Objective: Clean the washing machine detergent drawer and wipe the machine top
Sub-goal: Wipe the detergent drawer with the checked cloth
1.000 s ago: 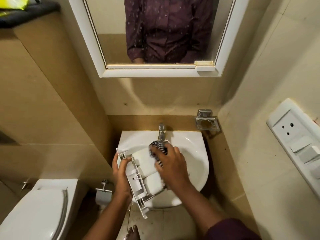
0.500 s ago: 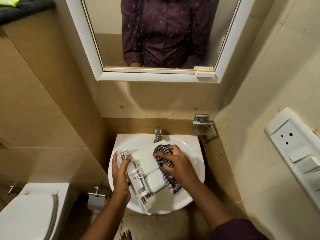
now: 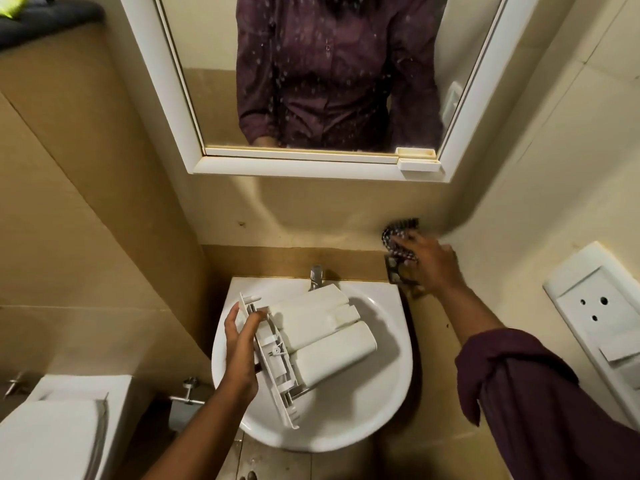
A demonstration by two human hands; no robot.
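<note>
Item: detergent drawer point(image 3: 311, 344), white plastic. It is lying across the sink point(image 3: 391, 403) bowl, underside up, front panel at roughly 8 o'clock, chambers pointing toward 2 o'clock, just below the tap point(image 3: 316, 276). Probably it is being kept over the bowl so that drips fall into the basin.

Item: left hand point(image 3: 240, 344). It is gripping the drawer's front panel at 9 o'clock of the sink, fingers curled over the panel edge, thumb behind, forearm coming up from 6 o'clock. The clamped hold is likely steadying the drawer against the sink rim.

Item: right hand point(image 3: 429, 265). It is reaching out to 2 o'clock of the sink, well clear of the drawer, arm extended, sleeve rolled at the elbow. Fingers are closed around a checked cloth point(image 3: 398, 237), bunched against the wall at the metal holder point(image 3: 403, 282); the frame is blurred there. Judgement: the cloth is being parked or hung, wiping of the drawer paused. The washing machine is not in view.
</note>
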